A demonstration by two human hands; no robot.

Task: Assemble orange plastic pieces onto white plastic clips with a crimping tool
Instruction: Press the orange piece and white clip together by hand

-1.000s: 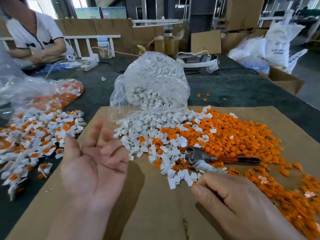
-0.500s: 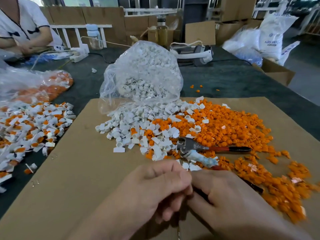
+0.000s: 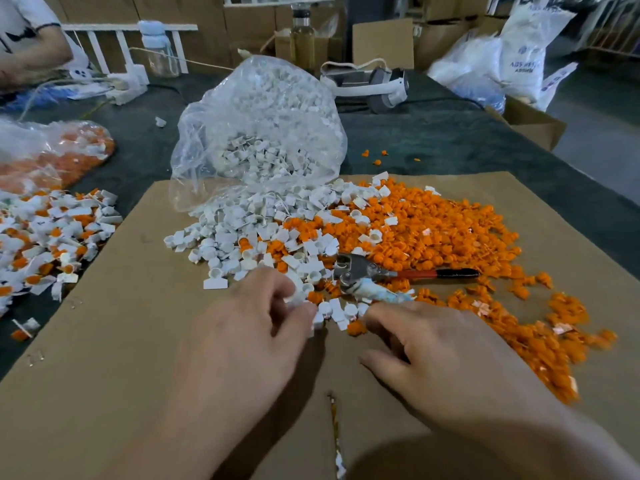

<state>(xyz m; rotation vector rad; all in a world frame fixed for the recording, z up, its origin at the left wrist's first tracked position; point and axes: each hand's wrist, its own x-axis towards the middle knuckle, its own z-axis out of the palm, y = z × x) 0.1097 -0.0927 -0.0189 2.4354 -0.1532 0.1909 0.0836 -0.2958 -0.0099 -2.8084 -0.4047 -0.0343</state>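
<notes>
White plastic clips (image 3: 263,233) are now under your fingertips: half a second ago your two hands were pressed together low over the bare cardboard, and now they are coming apart and reaching forward to the near edge of the pile. That suggests you are starting a fresh pick, one part per hand, with nothing crimped yet for this round.

Your left hand (image 3: 252,327) is curling its fingers narrowly around a small white clip (image 3: 294,299) at the pile's near fringe; whether it is already lifted clear I cannot tell. Your right hand (image 3: 446,355) is lying palm down with fingers loosely spread, holding nothing that shows, its forefinger stretching toward a lone orange piece (image 3: 356,328) just ahead of the fingertip, touching or nearly so.

Just beyond both hands, between them and the main heap, the crimping tool (image 3: 367,271) is lying flat, untouched, its metal head toward your left hand and its red and black handles running away past your right. Further out past your right hand the orange plastic pieces (image 3: 443,230) are spreading wide across the cardboard sheet (image 3: 114,358). Beyond the clips the open clear bag (image 3: 263,109) is spilling more of them. Far out past your left hand, finished white-and-orange assemblies (image 3: 52,233) are heaping on the table (image 3: 450,140).
</notes>
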